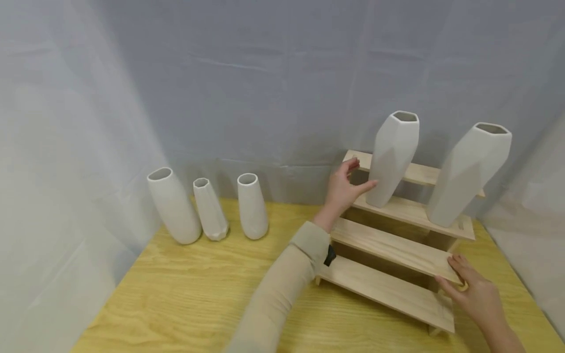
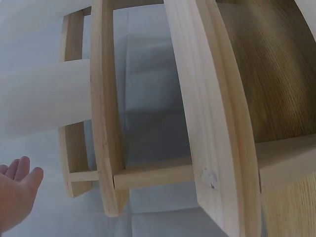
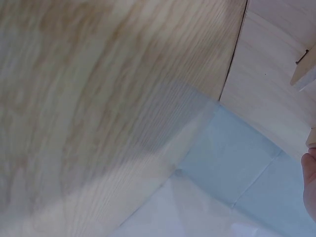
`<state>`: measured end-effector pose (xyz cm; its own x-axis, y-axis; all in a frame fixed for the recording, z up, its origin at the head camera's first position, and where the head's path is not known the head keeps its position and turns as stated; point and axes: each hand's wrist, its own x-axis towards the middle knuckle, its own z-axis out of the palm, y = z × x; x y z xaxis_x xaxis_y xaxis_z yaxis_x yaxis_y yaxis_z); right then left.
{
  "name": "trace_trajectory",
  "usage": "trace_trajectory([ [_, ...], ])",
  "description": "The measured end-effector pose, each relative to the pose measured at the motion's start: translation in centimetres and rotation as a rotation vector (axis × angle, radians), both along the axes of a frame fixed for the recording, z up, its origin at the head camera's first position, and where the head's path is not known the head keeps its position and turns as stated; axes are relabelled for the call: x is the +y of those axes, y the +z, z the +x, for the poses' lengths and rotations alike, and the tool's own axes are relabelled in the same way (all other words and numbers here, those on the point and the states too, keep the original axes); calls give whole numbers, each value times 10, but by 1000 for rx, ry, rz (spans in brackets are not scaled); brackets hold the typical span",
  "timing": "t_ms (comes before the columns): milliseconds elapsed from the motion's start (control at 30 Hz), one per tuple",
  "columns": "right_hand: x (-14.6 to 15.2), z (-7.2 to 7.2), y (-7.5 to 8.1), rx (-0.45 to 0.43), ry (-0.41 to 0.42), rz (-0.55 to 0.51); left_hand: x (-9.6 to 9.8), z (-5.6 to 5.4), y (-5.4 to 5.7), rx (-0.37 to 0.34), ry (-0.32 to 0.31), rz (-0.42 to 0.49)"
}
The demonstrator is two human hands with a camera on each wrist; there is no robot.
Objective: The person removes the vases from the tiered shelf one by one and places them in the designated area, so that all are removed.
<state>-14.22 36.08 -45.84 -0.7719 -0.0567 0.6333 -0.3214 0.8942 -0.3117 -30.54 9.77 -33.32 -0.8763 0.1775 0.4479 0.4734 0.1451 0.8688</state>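
A tall white faceted vase [image 1: 394, 159] stands upright on the upper part of a tiered wooden shelf rack [image 1: 393, 245]. Beside it, my left hand [image 1: 344, 189] holds nothing, its thumb and fingers spread apart. The left wrist view shows that hand [image 2: 17, 195] clear of the pale vase [image 2: 44, 98]. Another tall faceted vase [image 1: 470, 171] stands to the right on the same tier. My right hand [image 1: 476, 294] grips the right end of a lower tier, fingers over the board and thumb at its front edge. Only a bit of this hand [image 3: 309, 177] enters the right wrist view.
Left of the rack, three smaller white vases stand on the wooden table [image 1: 176, 294]: a rounded one [image 1: 176, 211], a slim ribbed one [image 1: 211, 211] and a smooth tapered one [image 1: 253, 208]. A grey cloth backdrop [image 1: 265, 98] hangs behind.
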Motion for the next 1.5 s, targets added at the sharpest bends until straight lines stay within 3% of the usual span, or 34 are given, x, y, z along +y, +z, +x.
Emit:
trace_trajectory([
  [133, -1, 1, 0, -12, -6, -1, 9, 0, 0, -10, -45, -1],
  [433, -4, -3, -6, 30, 1, 3, 19, -7, -6, -14, -26, -18],
  [700, -6, -1, -5, 21, 4, -23, 25, -10, -6, 0, -72, -10],
  [1500, -8, -1, -4, 101, 12, -4, 28, -14, -2, -19, -44, -21],
])
